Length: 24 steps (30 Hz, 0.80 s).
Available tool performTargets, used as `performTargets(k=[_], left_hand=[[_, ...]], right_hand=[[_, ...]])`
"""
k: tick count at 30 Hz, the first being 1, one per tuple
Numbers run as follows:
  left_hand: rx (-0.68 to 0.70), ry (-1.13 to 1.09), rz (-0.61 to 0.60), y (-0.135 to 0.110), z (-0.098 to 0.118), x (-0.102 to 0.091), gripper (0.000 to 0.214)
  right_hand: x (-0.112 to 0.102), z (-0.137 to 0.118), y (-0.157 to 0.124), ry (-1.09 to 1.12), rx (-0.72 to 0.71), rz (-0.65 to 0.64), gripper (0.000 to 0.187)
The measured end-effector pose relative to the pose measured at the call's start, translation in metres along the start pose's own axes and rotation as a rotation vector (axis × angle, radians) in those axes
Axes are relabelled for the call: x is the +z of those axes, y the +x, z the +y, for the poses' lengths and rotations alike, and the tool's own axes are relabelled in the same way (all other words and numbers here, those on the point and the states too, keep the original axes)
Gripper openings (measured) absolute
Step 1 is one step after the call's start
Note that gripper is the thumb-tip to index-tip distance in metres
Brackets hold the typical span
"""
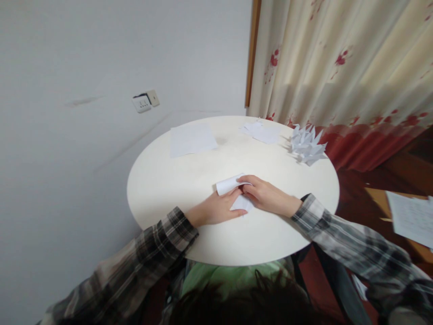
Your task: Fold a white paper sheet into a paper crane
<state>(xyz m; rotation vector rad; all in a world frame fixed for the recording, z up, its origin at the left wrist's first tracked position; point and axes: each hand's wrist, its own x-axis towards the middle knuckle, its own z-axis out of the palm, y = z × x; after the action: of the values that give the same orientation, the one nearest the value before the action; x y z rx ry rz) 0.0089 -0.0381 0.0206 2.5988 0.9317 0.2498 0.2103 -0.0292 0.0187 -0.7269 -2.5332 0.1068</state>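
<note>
A white sheet of paper (pixel 228 185) lies partly folded near the middle of the round table, its far part curled up into a bent flap. My left hand (pixel 219 208) rests low on the paper with thumb and fingers spread, the fingertips reaching under the flap. From the right, my right hand (pixel 267 194) grips the flap's edge between thumb and fingers, close to the left fingertips. Part of the paper is hidden under both hands.
The white table (pixel 162 189) carries a flat paper sheet (pixel 192 139) at back left, more paper pieces (pixel 262 132) at the back, and a cluster of folded paper cranes (pixel 307 144) at right. A wall with a socket (pixel 142 104) stands left; a curtain (pixel 324 67) hangs behind.
</note>
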Motion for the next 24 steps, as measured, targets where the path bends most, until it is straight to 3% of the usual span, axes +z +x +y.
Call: performTargets(k=[19,24], left_hand=[[-0.001,0.03,-0.01,-0.0042,0.0021,-0.0045,0.068],[0.015,0.14,-0.017,-0.0024,0.0007,-0.0044,0.07]], right_hand=[[-0.0018,-0.0017,0.0,-0.027,0.023,-0.006,0.012],[-0.0087,-0.0032,-0.0005,-0.111,0.107,0.035,0.016]])
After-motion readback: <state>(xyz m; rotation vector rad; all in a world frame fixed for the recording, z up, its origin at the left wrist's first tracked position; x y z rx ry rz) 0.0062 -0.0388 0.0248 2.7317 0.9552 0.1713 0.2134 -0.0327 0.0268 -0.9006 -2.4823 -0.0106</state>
